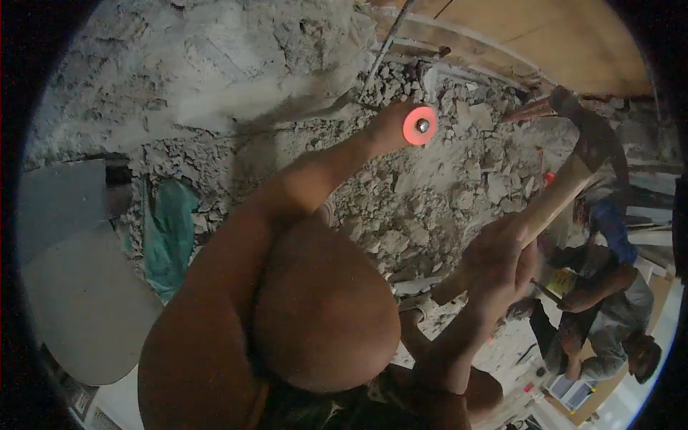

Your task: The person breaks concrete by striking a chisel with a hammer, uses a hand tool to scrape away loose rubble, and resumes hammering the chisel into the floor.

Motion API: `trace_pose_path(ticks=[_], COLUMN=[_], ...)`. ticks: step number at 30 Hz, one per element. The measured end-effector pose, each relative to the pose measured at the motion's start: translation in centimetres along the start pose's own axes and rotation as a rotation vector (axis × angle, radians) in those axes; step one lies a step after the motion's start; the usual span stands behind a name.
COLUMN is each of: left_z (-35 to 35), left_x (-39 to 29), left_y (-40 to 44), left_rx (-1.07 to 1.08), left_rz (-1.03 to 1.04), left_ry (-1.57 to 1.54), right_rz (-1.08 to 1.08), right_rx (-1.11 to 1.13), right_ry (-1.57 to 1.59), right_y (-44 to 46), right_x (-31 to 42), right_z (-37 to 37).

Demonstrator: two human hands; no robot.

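My left hand (390, 129) reaches out over the rubble, closed around a chisel whose round pink-red guard (410, 132) faces me. The chisel's metal striking end (423, 125) pokes through the guard's middle; its shaft and tip are hidden. In my right hand (499, 258) is a hammer, gripped by its pale wooden handle (555, 197). The dark hammer head (596, 136) is raised at the upper right, blurred and apart from the chisel. My bent knee (326, 308) lies between my arms.
Broken grey rubble (401, 229) covers the ground. A rough concrete mass (215, 64) stands at the upper left, near a thin rod (387, 46). Green cloth (168, 233) and a grey panel (82, 279) lie left. Another person (616, 315) sits at the right, holding a tool.
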State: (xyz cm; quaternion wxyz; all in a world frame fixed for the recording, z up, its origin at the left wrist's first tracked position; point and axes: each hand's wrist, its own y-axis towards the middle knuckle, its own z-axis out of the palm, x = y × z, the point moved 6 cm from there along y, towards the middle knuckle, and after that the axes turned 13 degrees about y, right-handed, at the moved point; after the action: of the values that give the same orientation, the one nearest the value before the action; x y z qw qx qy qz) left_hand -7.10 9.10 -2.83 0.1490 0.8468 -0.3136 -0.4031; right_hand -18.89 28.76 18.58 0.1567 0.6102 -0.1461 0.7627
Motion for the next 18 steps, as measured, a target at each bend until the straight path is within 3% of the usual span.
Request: trace_pose_path(ticks=[9, 16, 18], left_z=[-2.4, -1.4, -0.7], left_x=[-0.8, -0.3, 0.0], left_y=[1.4, 1.6, 2.0], left_rx=[-0.081, -0.02, 0.024], left_rz=[0.036, -0.02, -0.03], left_ry=[-0.01, -0.014, -0.066], right_rz=[0.065, 0.0, 0.056], right_rx=[0.037, 0.06, -0.039], right_ry=[0.016, 0.028, 0.045], right_y=[0.3, 1.1, 1.4], right_x=[-1.0, -0.4, -1.4], right_z=[0.8, 1.5, 1.2])
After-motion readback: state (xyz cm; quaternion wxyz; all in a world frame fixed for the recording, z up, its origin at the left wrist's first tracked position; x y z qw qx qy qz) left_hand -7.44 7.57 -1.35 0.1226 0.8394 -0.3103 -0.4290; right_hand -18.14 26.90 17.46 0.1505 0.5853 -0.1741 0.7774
